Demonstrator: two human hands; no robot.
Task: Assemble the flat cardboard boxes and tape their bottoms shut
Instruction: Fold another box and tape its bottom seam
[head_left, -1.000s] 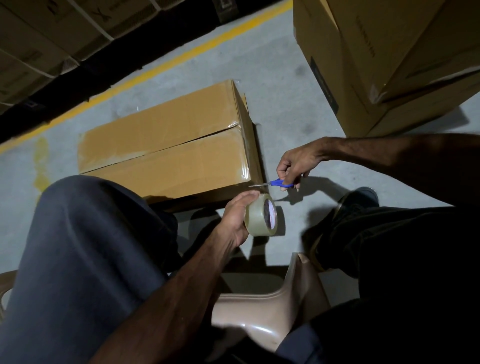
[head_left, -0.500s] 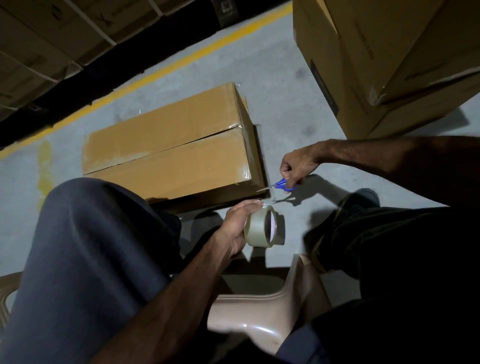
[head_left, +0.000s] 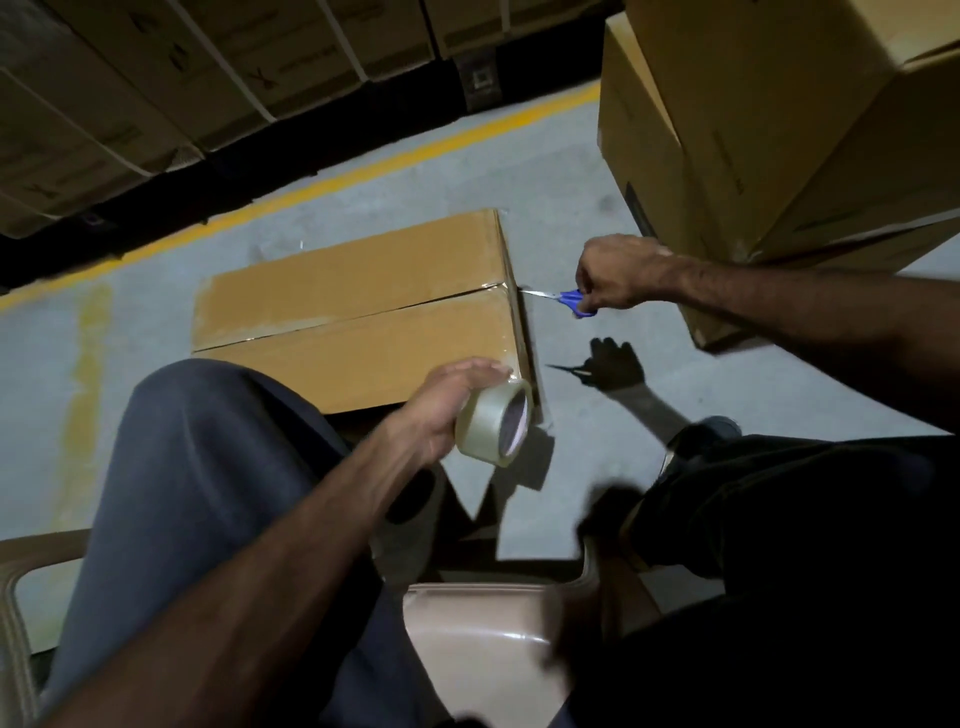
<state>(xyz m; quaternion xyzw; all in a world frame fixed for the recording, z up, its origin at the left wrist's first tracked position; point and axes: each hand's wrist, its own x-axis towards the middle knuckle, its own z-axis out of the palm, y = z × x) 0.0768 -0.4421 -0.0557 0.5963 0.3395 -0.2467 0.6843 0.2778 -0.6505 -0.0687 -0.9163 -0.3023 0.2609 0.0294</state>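
Box (head_left: 358, 317) unmoved; scissors (head_left: 563, 300) now raised to its seam's end.

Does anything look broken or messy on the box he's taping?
Nothing looks broken. The box lies closed on the floor, and its flaps meet along a slightly slanted seam. The left hand holds the tape roll; the right hand holds blue scissors.

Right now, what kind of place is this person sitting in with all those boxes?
Probably a warehouse or storeroom. Big cardboard boxes are stacked at the right, more boxes line the far side, and a yellow line is painted across the bare concrete floor, as in storage aisles.
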